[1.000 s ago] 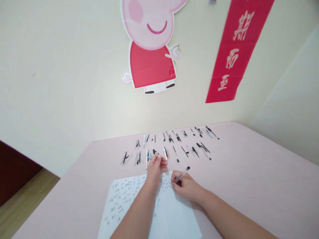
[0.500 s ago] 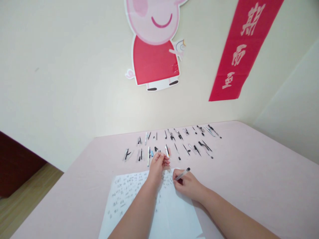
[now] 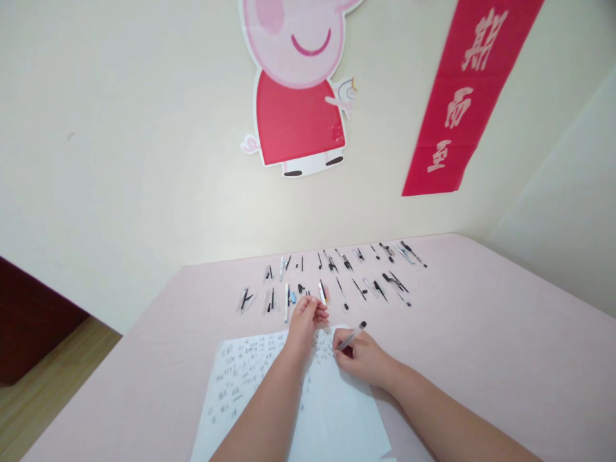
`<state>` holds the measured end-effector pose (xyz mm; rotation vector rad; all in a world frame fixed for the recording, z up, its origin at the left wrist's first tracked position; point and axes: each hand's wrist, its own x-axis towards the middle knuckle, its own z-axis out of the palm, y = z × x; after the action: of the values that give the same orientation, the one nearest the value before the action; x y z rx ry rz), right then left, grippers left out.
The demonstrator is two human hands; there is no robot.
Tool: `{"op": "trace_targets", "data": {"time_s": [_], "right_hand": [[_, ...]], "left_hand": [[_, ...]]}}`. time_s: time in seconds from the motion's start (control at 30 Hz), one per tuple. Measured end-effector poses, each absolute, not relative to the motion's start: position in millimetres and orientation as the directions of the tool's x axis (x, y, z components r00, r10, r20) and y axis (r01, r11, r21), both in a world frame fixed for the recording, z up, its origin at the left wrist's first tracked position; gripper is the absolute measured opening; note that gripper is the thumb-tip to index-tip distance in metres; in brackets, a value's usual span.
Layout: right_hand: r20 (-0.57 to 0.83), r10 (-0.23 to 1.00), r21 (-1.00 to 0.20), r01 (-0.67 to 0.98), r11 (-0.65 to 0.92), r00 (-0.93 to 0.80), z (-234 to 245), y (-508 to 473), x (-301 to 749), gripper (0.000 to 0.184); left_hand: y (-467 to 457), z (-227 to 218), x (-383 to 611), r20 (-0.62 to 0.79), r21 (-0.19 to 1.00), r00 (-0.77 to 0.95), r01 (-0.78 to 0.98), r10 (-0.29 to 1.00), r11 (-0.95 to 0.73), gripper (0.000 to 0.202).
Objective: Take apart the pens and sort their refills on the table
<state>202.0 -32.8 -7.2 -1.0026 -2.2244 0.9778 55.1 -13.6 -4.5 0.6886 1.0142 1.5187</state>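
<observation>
A white sheet of paper [image 3: 337,417] covered partly with dark handwriting lies on the table before me. My right hand [image 3: 359,353] rests on its upper right part, closed around a clear pen [image 3: 353,335] with a dark end pointing up and right. The pen's tip is hidden by my fingers. At the sheet's top edge, my left hand [image 3: 308,317] lies on its side with the fingers loosely curled in, and nothing shows in them. My left forearm crosses the sheet and covers some of the writing.
Two rows of pens and pen parts, such as a black cap and refill [image 3: 359,289] and a white pen [image 3: 287,303], lie beyond the paper on the pink tablecloth [image 3: 481,333]. The wall behind bears a pig sticker [image 3: 301,119] and a red banner [image 3: 469,102].
The pen in my right hand has tipped slightly more upright. My left hand and the paper stay almost where they were. The camera view has shifted a little.
</observation>
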Motion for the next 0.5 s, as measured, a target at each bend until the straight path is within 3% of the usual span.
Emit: {"op": "trace_targets", "data": {"time_s": [0.5], "right_hand": [[0.211,0.772,-0.749,0.408,0.522,-0.6,-9.8,-31.4,203.2,0.014]], "left_hand": [[-14.6,-2.3,55.7,-0.135,0.884,-0.206,-0.467,0.969,0.024,0.031]]}}
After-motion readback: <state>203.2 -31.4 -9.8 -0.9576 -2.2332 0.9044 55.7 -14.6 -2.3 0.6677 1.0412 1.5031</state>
